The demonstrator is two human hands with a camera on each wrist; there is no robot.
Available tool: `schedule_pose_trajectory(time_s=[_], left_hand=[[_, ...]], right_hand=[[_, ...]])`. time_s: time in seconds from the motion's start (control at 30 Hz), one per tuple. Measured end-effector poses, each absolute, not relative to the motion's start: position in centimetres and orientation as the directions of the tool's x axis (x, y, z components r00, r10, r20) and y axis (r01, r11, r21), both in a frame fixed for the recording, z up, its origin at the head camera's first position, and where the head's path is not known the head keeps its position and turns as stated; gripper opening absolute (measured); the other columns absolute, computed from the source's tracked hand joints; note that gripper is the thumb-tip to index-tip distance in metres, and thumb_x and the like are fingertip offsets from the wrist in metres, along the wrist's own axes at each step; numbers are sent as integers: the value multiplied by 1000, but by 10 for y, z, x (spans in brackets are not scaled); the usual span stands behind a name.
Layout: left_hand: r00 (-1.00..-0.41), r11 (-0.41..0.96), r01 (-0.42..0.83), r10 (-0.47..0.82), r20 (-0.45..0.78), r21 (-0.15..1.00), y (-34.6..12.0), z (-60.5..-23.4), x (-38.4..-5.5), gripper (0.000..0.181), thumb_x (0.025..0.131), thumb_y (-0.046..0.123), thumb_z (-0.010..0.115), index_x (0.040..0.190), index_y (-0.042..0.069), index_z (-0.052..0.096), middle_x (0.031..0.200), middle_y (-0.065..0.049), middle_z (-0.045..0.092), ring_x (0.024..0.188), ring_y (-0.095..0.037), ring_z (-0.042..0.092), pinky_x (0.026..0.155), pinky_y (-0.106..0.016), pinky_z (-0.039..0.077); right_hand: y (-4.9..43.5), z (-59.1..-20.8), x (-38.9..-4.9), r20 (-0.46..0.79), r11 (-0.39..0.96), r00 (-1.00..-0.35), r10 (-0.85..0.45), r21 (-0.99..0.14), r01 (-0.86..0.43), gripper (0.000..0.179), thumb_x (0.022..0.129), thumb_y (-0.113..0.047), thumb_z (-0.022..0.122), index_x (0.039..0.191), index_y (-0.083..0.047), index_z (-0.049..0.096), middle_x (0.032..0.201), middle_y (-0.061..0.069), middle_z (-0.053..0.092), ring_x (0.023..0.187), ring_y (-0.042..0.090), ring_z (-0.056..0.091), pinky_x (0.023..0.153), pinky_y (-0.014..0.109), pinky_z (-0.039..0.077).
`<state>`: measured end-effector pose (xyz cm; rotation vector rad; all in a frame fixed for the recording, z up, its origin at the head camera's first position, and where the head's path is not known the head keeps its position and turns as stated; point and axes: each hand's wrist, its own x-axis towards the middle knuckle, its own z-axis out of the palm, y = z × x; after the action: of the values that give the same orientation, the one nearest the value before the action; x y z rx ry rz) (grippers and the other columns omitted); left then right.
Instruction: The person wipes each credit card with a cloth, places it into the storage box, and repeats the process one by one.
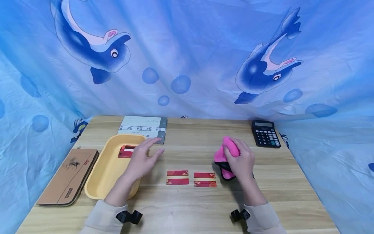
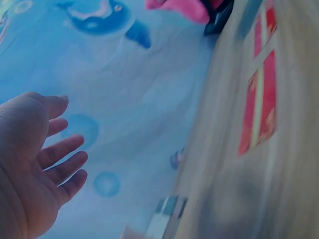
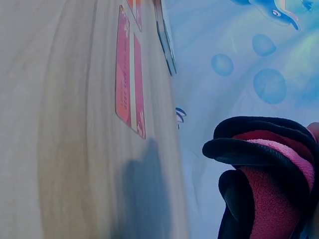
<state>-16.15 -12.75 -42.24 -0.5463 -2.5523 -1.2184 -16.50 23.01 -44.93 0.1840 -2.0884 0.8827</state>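
Note:
My right hand (image 1: 244,161) grips a bunched pink cloth (image 1: 231,148) with black edging, over the right-centre of the table. In the right wrist view, the folded cloth (image 3: 274,204) shows thick black edges around a fuzzy pink inside. My left hand (image 1: 141,162) holds nothing, its fingers spread and slightly bent, over the right side of a yellow tray (image 1: 108,175). Between the hands lie two red cards (image 1: 177,181) (image 1: 205,184), side by side, each with a pale band across it. Inside the tray is a red card (image 1: 123,152) with a black and white strip, partly hidden by the left hand.
A brown wallet-like case (image 1: 65,178) with a horse print lies left of the tray. Behind the tray is a pale book (image 1: 141,122). A black calculator (image 1: 265,134) sits at the back right. A blue dolphin-print curtain (image 1: 187,58) hangs behind and around the table.

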Motion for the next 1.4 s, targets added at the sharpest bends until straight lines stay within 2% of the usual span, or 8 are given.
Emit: schedule_pose_trajectory(time_s=[0.23, 0.4, 0.53, 0.67, 0.8, 0.97, 1.27, 1.4], left_hand=[[-876, 536, 482, 317, 363, 693, -99, -438, -151, 39, 96, 23, 72, 132, 9, 65, 137, -9, 63, 131, -30, 55, 109, -53, 44], [-895, 528, 441, 325, 307, 726, -87, -457, -142, 37, 95, 21, 73, 130, 12, 67, 135, -5, 63, 130, -26, 56, 108, -49, 47], [-914, 556, 396, 316, 255, 731, -84, -475, -135, 40, 92, 22, 77, 129, 10, 67, 134, -5, 63, 130, -27, 54, 110, -50, 44], [-925, 622, 378, 284, 252, 685, -84, -490, -132, 48, 87, 22, 82, 129, 7, 67, 133, -9, 63, 130, -31, 52, 112, -55, 37], [-944, 674, 331, 244, 224, 660, -85, -499, -130, 58, 80, 24, 87, 131, 6, 66, 134, -11, 62, 131, -35, 51, 113, -57, 34], [-963, 693, 267, 218, 158, 670, -86, -505, -130, 66, 73, 18, 92, 132, 6, 65, 135, -12, 62, 129, -37, 52, 111, -56, 37], [-971, 691, 227, 214, 106, 687, -87, -505, -129, 68, 68, 13, 95, 130, 9, 67, 128, -9, 66, 124, -32, 55, 108, -54, 40], [-973, 691, 216, 211, 93, 690, -89, -504, -128, 62, 69, 11, 94, 125, 9, 70, 122, -7, 68, 119, -30, 57, 106, -52, 43]], right_hand=[[236, -450, -157, 715, 739, -666, 210, -562, -371, 39, 78, -6, 86, 115, -4, 76, 111, 14, 74, 103, 32, 70, 86, 51, 57], [240, -452, -150, 700, 745, -676, 230, -573, -340, 39, 78, -7, 86, 115, -5, 75, 110, 14, 74, 101, 32, 70, 84, 50, 57], [243, -453, -145, 698, 762, -675, 240, -566, -315, 38, 78, -9, 86, 114, -5, 76, 108, 14, 74, 97, 31, 70, 80, 47, 56], [245, -453, -139, 679, 770, -689, 256, -574, -279, 38, 79, -11, 86, 115, -6, 76, 109, 12, 74, 99, 29, 70, 82, 46, 56], [246, -451, -132, 666, 773, -694, 272, -581, -255, 39, 79, -13, 86, 117, -7, 75, 110, 10, 74, 99, 27, 71, 83, 37, 56], [248, -450, -126, 679, 774, -681, 273, -575, -263, 38, 79, -12, 86, 115, -5, 76, 109, 12, 74, 97, 29, 71, 80, 25, 51], [251, -456, -115, 669, 781, -686, 284, -577, -239, 40, 77, -9, 87, 115, -5, 75, 108, 12, 74, 97, 29, 71, 84, 15, 46], [252, -456, -111, 672, 777, -680, 294, -582, -240, 39, 77, -8, 87, 114, -4, 76, 109, 13, 74, 98, 30, 71, 84, 9, 42]])
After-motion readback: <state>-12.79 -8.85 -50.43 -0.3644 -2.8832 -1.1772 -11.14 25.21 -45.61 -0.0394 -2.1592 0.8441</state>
